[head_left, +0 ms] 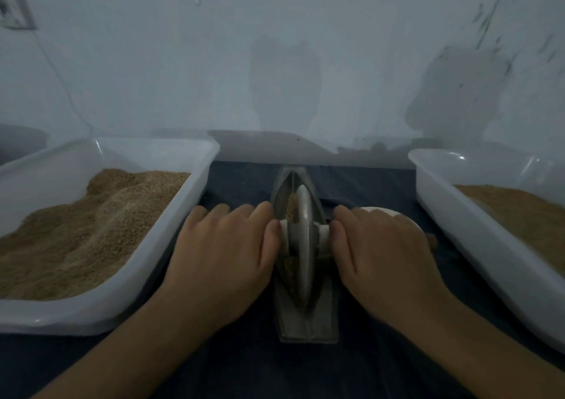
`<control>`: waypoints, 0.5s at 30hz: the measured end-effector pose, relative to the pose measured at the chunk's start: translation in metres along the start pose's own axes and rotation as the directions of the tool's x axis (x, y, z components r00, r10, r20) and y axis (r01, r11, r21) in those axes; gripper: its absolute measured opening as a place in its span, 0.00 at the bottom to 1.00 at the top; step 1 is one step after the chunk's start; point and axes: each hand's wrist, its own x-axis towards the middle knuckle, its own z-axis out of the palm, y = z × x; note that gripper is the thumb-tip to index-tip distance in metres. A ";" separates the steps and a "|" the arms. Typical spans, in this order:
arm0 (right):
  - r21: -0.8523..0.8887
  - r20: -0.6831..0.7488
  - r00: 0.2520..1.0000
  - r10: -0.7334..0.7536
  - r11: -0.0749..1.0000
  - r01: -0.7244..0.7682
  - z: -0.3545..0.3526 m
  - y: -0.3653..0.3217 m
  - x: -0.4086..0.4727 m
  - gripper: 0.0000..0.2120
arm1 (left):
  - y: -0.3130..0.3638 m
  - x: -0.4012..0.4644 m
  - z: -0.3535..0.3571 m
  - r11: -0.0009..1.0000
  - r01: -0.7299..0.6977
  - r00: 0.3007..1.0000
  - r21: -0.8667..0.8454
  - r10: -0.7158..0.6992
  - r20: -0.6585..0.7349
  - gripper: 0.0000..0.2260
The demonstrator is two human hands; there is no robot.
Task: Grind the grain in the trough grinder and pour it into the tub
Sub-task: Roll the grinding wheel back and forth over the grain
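Observation:
A grey boat-shaped trough grinder (305,325) lies lengthwise in front of me on a dark cloth. A pale grinding wheel (302,239) stands upright in its groove, with brown grain (292,207) beside the wheel. My left hand (223,252) rests palm down over the left end of the wheel's axle handle. My right hand (382,252) covers the right end in the same way. A white tub (171,245) heaped with brown grain stands to the left. A second white tub (452,206) holding finer brown meal stands to the right.
A white rounded object (394,215) lies under and behind my right hand, partly hidden. A pale wall (275,62) rises close behind the grinder. The dark cloth (260,368) covers the surface toward me.

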 end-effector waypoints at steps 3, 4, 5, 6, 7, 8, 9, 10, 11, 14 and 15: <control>-0.039 0.142 0.986 0.089 0.996 -0.084 0.016 0.011 0.027 0.20 | -0.005 0.032 0.018 0.998 0.054 0.995 0.040 -0.058 0.086 0.15; -0.082 0.195 0.975 0.110 0.992 -0.095 0.027 0.017 0.042 0.18 | -0.007 0.050 0.029 0.992 0.057 0.988 0.111 -0.072 0.133 0.15; -0.104 0.245 0.958 0.148 0.987 -0.126 0.038 0.023 0.060 0.15 | -0.009 0.070 0.039 0.982 0.092 0.976 0.168 -0.122 0.181 0.15; -0.096 0.306 0.927 0.219 0.975 -0.199 0.045 0.028 0.080 0.14 | -0.011 0.089 0.048 0.971 0.136 0.963 0.196 -0.176 0.205 0.16; -0.079 0.370 0.883 0.288 0.957 -0.279 0.050 0.035 0.099 0.15 | -0.015 0.108 0.055 0.964 0.215 0.944 0.158 -0.247 0.219 0.18; -0.056 0.422 0.852 0.309 0.947 -0.316 0.053 0.038 0.112 0.18 | -0.016 0.122 0.060 0.955 0.271 0.928 0.123 -0.293 0.231 0.20; -0.066 0.433 0.857 0.279 0.958 -0.278 0.056 0.040 0.117 0.18 | -0.016 0.128 0.062 0.953 0.279 0.929 0.116 -0.299 0.219 0.22; -0.122 0.438 0.865 0.246 0.969 -0.213 0.056 0.039 0.117 0.16 | -0.017 0.127 0.062 0.958 0.249 0.937 0.142 -0.275 0.216 0.22; -0.143 0.411 0.882 0.231 0.972 -0.188 0.053 0.037 0.111 0.11 | -0.019 0.120 0.060 0.966 0.191 0.952 0.173 -0.225 0.208 0.21; -0.156 0.212 0.974 0.083 0.986 -0.051 0.033 0.015 0.066 0.13 | -0.017 0.067 0.042 0.979 0.030 0.985 0.202 -0.063 0.162 0.13; -0.161 0.160 0.984 0.074 0.986 -0.048 0.025 0.009 0.051 0.17 | -0.014 0.047 0.034 0.989 0.030 0.989 0.144 -0.050 0.140 0.13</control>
